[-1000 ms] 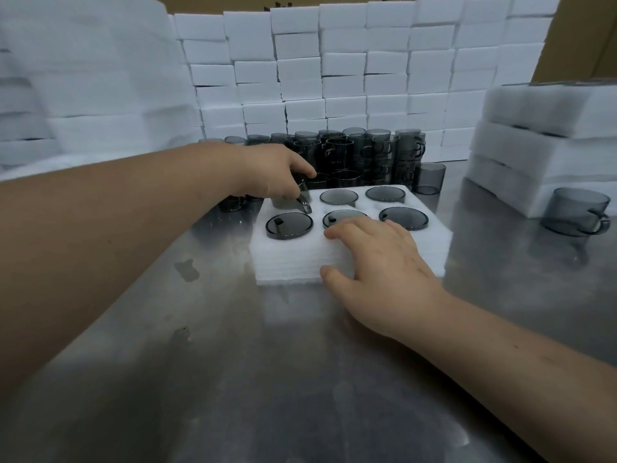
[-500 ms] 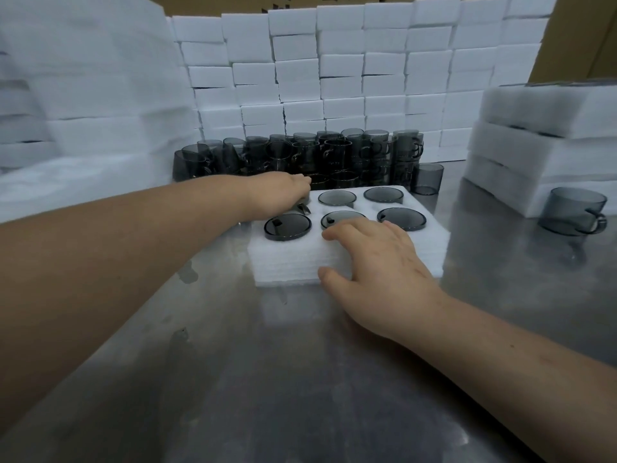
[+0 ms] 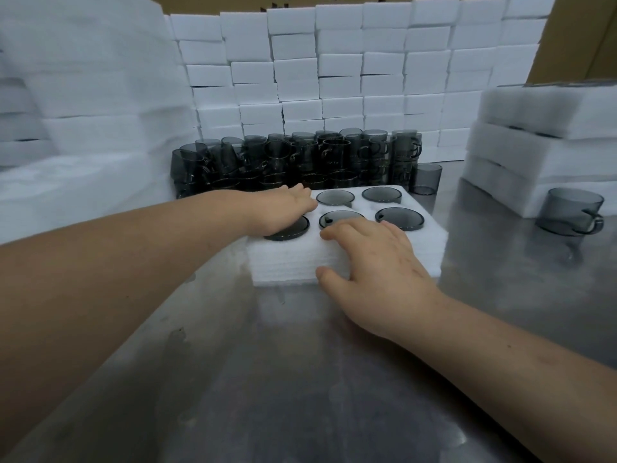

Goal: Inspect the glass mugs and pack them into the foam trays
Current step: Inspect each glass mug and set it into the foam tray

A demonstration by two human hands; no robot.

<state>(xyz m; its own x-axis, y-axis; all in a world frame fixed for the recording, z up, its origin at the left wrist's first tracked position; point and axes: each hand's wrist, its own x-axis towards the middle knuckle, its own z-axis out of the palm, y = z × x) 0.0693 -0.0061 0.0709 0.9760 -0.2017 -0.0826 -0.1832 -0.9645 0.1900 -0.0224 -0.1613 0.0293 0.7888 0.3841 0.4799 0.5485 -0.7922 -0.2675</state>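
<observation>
As the last pocket is pressed, the tray looks nearly packed

While the foam tray [image 3: 293, 262] sits mid-table, five dark glass mugs [image 3: 399, 218] show seated in its pockets. The left hand [image 3: 283, 212] lies flat, fingers straight, over the far-left pocket, hiding what is under it. The right hand [image 3: 377, 259], fingers loosely spread, steadies the near edge. Next, probably, the tray goes aside and an empty one comes in. Loose mugs [image 3: 300, 158] crowd the far side. Print on the cartons [image 3: 233, 0] is cut off, unreadable

Left hand [image 3: 283, 208] flat on foam tray [image 3: 283, 262], right hand [image 3: 377, 262] on edge
</observation>
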